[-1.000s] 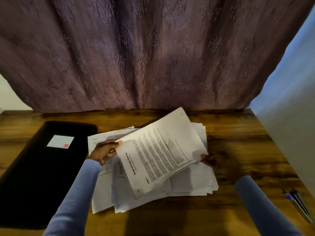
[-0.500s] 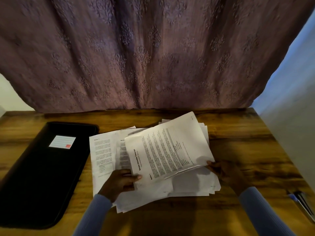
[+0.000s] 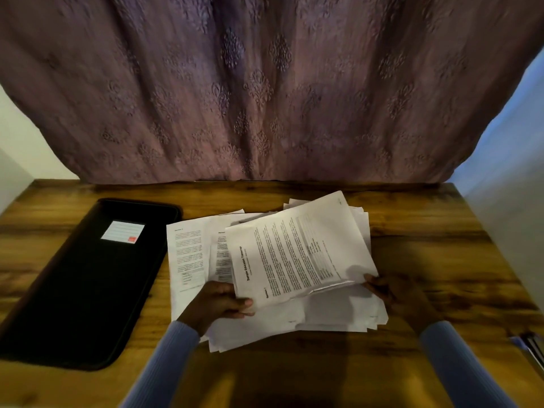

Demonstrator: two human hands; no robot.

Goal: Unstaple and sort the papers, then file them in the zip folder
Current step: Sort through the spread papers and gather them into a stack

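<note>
A printed document [image 3: 297,254] headed "Sample Education Transcript" is held tilted above a loose pile of white papers [image 3: 338,316] in the middle of the wooden table [image 3: 426,245]. My left hand [image 3: 219,301] pinches its near left corner, thumb on top. At the document's near right corner, my right hand [image 3: 388,290] grips the edge, which is creased there. A black zip folder [image 3: 79,284] with a white label lies flat and closed to the left of the pile.
More printed sheets [image 3: 188,254] spread out left of the pile, next to the folder. A dark object with a blue part [image 3: 530,346] lies at the table's right edge. A purple patterned curtain [image 3: 265,89] hangs behind the table.
My left hand left the document's far left edge, came down toward me and now pinches its near left corner. The document has lowered and shifted slightly right.
</note>
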